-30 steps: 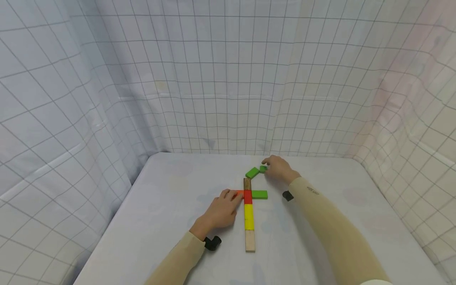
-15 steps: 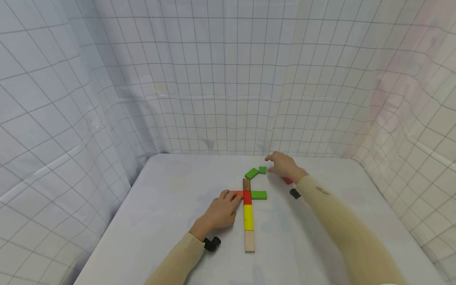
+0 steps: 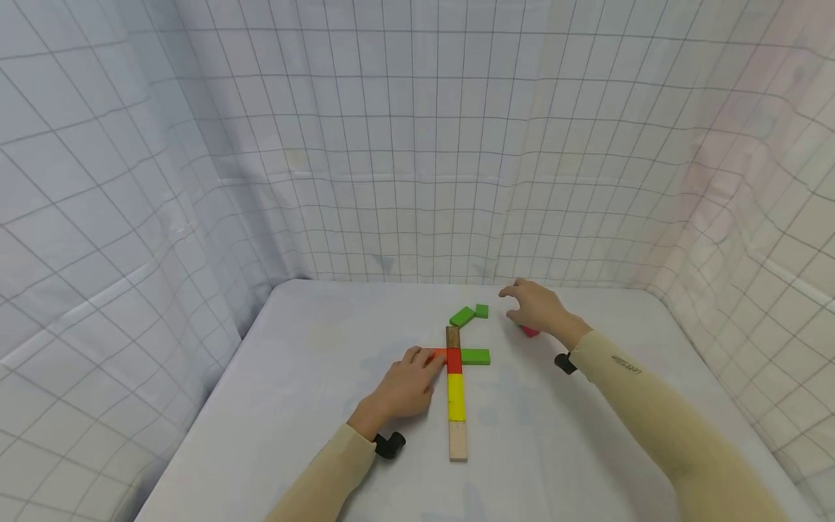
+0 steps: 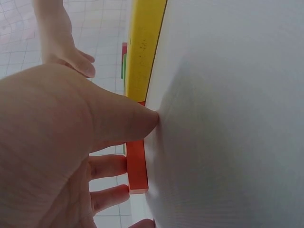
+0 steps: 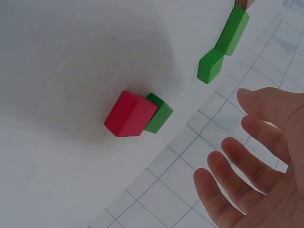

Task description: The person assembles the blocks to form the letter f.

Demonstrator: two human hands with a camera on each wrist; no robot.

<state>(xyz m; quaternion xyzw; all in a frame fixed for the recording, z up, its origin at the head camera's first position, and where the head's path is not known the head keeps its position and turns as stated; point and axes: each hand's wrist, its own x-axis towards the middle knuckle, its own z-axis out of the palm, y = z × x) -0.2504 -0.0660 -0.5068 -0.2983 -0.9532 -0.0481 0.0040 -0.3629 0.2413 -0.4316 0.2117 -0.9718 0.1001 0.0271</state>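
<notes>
My left hand rests with its fingertips on the orange block; in the left wrist view the thumb tip lies at the white surface beside the row. A red block, a yellow block, a pale wooden block and a brown wooden block form a straight line, with a green block out to the right. Holding nothing, my right hand hovers with spread, loosely bent fingers near a pinkish-red block, which sits against a small green block.
Beyond the line lie a slanted green block and a small green block. The white table ends at grid-patterned cloth walls at the back and both sides. Black wrist cameras sit under both wrists.
My right hand has moved right, away from the small green block behind the line, and the pinkish-red block now shows beneath it. My left hand has stayed in place.
</notes>
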